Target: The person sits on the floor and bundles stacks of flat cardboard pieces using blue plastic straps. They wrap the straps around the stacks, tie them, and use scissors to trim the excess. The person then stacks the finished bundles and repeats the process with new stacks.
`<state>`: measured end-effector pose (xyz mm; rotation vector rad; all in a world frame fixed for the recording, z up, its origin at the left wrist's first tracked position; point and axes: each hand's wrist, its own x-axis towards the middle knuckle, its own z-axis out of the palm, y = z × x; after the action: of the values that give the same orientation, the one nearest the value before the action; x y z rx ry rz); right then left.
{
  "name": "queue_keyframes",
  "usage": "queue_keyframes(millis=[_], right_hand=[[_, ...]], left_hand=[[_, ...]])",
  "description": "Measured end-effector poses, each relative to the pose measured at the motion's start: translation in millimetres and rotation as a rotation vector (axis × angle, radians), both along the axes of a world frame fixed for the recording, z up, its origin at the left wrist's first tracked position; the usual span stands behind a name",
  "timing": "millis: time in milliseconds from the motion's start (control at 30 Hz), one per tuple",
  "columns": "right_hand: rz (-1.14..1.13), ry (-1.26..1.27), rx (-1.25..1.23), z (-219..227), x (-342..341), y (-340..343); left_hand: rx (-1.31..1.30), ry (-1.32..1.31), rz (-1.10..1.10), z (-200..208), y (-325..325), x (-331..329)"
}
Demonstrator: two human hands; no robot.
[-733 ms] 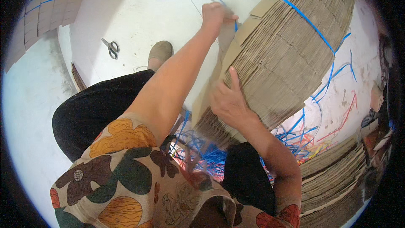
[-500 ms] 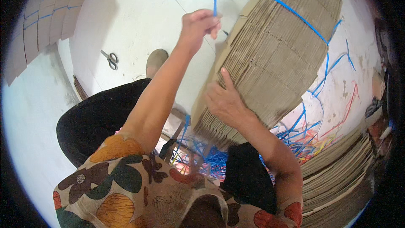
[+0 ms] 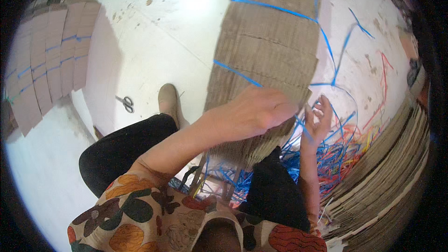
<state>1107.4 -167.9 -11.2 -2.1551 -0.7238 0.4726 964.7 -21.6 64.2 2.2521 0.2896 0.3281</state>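
A long stack of flat brown cardboard pieces (image 3: pixel 266 42) stands in front of me, with one blue strap (image 3: pixel 275 6) around its far part. A second blue strap (image 3: pixel 235 72) crosses the stack nearer to me and runs under my left hand (image 3: pixel 263 112). That hand is closed on the strap at the stack's right edge, its fingertips mostly hidden from view. Beside the same edge, my right hand (image 3: pixel 318 120) is raised with fingers apart and slightly curled. Blue strap passes close to its thumb; I see no firm grip there.
Scissors (image 3: pixel 126 104) lie on the pale floor at left, near my shoe (image 3: pixel 168 99). Strapped cardboard bundles (image 3: pixel 51 56) stand at far left. A heap of blue, red and yellow straps (image 3: pixel 333 158) lies at right, beside another cardboard stack (image 3: pixel 382 177).
My left hand has brought the blue strap across the stack from its left side to its right edge. My right hand has left the stack's left side for its right. The view has shifted.
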Motion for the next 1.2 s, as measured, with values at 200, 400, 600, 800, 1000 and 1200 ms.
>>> queue_keyframes(millis=[200, 400, 600, 800, 1000, 1200], right_hand=[[0.218, 0.615, 0.106, -28.1, -9.8, -18.2], [0.399, 0.594, 0.098, -80.6, 33.8, -20.2], [0.709, -0.306, -0.09, -132.5, 41.5, -7.0], [0.698, -0.317, -0.239, -154.5, 64.4, 0.0], [0.683, -0.349, -0.411, -118.0, 96.5, 4.3], [0.694, -0.142, -0.259, -79.1, 62.5, -28.3]], left_hand=[[0.152, 0.232, -0.376, -28.0, -3.9, 40.4], [0.298, 0.257, -0.569, -67.7, 6.7, 77.7], [0.275, 0.368, -0.684, -62.1, 15.1, 75.6], [0.266, 0.39, -0.628, -56.8, 17.5, 64.4], [0.202, 0.371, -0.512, -68.4, 12.8, 51.2], [0.285, 0.112, -0.41, -74.0, 9.0, 53.7]])
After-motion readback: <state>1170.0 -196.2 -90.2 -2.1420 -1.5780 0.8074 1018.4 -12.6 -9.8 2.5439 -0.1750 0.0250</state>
